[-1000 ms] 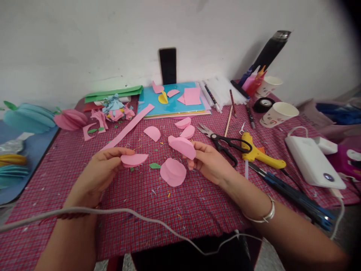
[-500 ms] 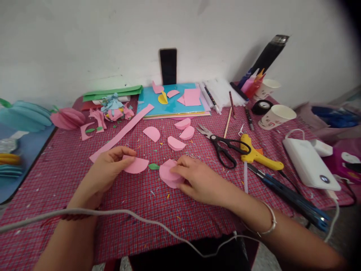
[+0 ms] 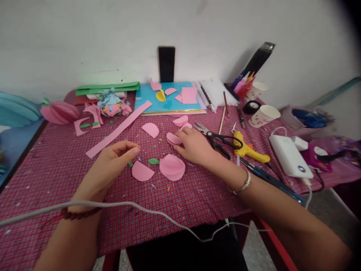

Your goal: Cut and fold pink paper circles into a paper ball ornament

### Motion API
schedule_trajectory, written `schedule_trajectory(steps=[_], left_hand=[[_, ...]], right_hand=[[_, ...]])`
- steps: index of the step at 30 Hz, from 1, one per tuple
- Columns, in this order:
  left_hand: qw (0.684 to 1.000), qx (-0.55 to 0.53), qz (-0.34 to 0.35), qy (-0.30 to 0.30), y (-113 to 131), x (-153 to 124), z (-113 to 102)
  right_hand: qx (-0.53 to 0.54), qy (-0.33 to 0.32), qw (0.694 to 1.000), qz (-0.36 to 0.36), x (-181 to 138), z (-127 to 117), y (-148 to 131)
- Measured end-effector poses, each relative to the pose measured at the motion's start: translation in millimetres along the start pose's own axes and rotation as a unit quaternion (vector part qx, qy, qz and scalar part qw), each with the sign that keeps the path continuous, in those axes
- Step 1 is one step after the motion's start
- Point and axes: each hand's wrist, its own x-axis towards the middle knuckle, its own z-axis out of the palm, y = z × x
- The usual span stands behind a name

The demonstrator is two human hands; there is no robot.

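My left hand (image 3: 117, 163) hovers above the cloth, thumb and fingertips pinched together with nothing visible between them. Just below its fingertips lies a pink paper half-circle (image 3: 142, 171). My right hand (image 3: 194, 146) has its thumb and fingers closed on the right edge of a folded pink paper circle (image 3: 173, 139). Near its fingertips are another folded pink piece (image 3: 180, 120) and one partly covered by the hand. A round pink paper piece with raised flaps (image 3: 172, 168) rests between the hands, beside a small green paper leaf (image 3: 153, 161). Farther back sits one more pink half-circle (image 3: 150, 130).
Black-handled scissors (image 3: 217, 140), a yellow glue gun (image 3: 251, 151) and a white power bank (image 3: 290, 152) stand to the right. A pink strip (image 3: 120, 129) lies left, near a pink paper pumpkin (image 3: 60, 113). A phone (image 3: 166, 64) leans on the wall. A white cable (image 3: 124, 204) crosses in front.
My left hand has let go of the pink half-circle, which now lies on the cloth. My right hand has left the round piece and moved back to a folded pink circle. The view has shifted slightly.
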Motion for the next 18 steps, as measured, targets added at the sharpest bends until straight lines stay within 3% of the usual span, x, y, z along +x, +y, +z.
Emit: schedule_trajectory(steps=[6,9,13,18], left_hand=[[1.000,-0.013,0.001,-0.001,8.9,-7.3,1.3],[0.998,-0.042,0.031,0.017,8.3,-7.8,8.1],[0.984,-0.174,0.030,0.029,8.4,-9.0,19.7],[0.972,-0.224,-0.022,-0.071,8.9,-13.3,27.9]], right_hand=[[-0.052,0.015,0.999,0.003,21.1,3.3,3.3],[0.034,0.067,0.997,0.010,19.6,-4.7,-2.1],[0.190,0.107,0.976,0.011,5.0,-11.5,-23.1],[0.226,0.115,0.966,-0.057,-13.8,-16.8,-47.4]])
